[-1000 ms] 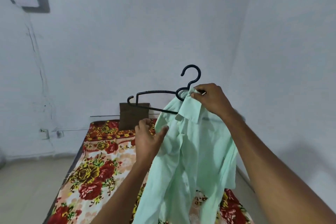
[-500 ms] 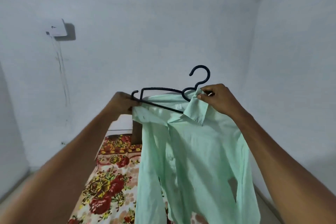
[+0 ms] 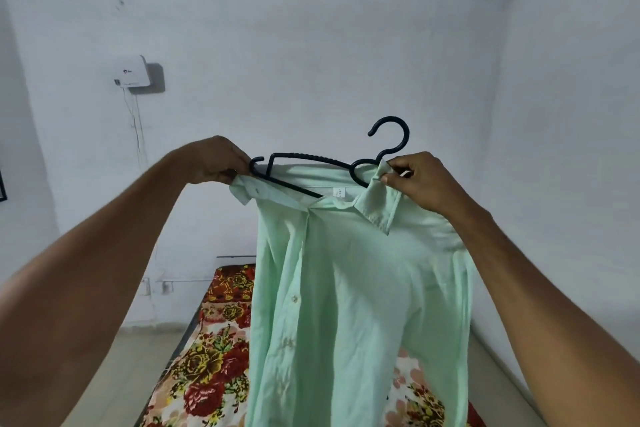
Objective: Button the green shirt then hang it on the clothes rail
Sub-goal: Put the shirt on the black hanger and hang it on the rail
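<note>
A pale green shirt hangs in front of me from a black plastic hanger, its front open below the collar. My left hand grips the hanger's left end together with the shirt's shoulder edge. My right hand pinches the collar next to the base of the hanger's hook. The hook points up and left, free of anything. The right half of the hanger is hidden under the cloth. No clothes rail is in view.
A bed with a red and yellow flowered sheet lies below the shirt. White walls stand ahead and to the right. A small white box with hanging wires is fixed on the wall at upper left.
My left hand rose from the shirt's front to the hanger's left end and pulled the shoulder over it. My view tilted upward, so the ceiling now shows.
</note>
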